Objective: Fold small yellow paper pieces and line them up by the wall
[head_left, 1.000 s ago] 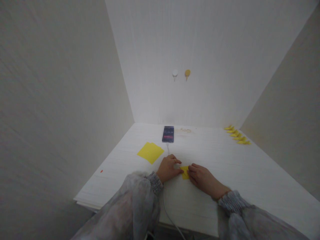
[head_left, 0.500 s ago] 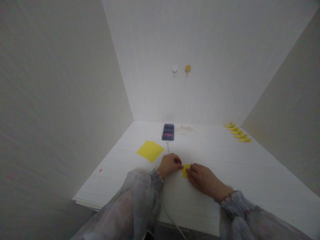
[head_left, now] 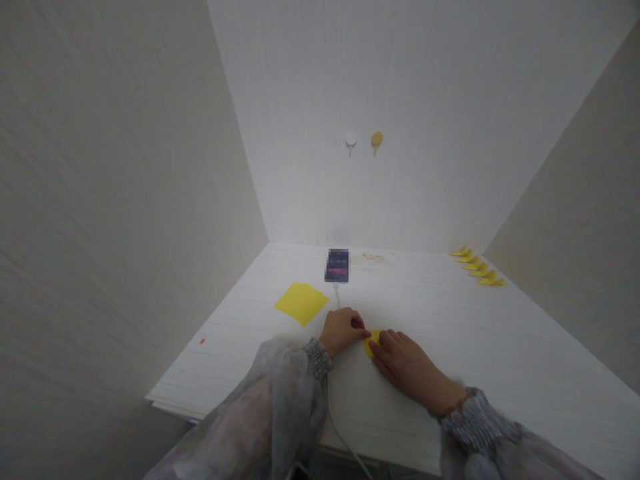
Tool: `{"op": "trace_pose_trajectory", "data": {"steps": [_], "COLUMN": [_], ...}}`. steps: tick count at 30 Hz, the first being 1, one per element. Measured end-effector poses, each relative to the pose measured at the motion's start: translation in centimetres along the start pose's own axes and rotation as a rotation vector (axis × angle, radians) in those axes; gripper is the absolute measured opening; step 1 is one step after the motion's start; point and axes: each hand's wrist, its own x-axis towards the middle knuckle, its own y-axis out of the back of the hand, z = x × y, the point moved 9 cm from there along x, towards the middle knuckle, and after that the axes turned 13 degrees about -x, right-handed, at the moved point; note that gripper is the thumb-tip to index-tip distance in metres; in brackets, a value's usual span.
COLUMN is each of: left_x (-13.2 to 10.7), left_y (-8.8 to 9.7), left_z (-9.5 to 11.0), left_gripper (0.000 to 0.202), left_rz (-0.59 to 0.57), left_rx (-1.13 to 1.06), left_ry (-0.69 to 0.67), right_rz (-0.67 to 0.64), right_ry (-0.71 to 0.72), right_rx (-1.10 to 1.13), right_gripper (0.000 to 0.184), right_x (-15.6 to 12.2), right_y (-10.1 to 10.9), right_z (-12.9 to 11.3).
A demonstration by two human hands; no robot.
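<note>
Left hand (head_left: 343, 330): fingertips pinched on yellow paper (head_left: 373, 341)
Right hand (head_left: 400, 360): fingers pressing same paper, grip unclear
Counter (head_left: 450, 327): beneath paper

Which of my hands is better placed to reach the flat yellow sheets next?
Left, probably. The left hand lies nearer the flat yellow sheets, on their side; the right hand would have to cross over the small folded paper.

The yellow paper (head_left: 373, 341) is mostly covered; the phone screen (head_left: 337, 265) is blurred.

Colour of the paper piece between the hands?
Yellow. The paper piece shows best in the head view, the only one.
</note>
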Motion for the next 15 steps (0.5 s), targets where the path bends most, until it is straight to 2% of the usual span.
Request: {"op": "trace_pose_trajectory", "data": {"steps": [5,9,15], "left_x": [0.0,0.0,-0.2], "left_y": [-0.1,0.0,0.2], "left_z": [0.2,0.4,0.8], "left_gripper": [0.028,0.029,0.026], "left_rz": [0.004,0.011,0.006], "left_rx": [0.046,0.058,0.078], "left_ry": [-0.049,-0.067,-0.068], "right_rz": [0.039,0.019,0.019], "right_ry": [0.045,0.102,0.143], "right_rx": [-0.022,-0.050,-0.007], "right_gripper": [0.027,0.031,0.036], "right_x": [-0.4,-0.8,-1.2], "right_y": [-0.1,-0.6,-0.1], "right_z": [-0.4,-0.6,-0.5]}}
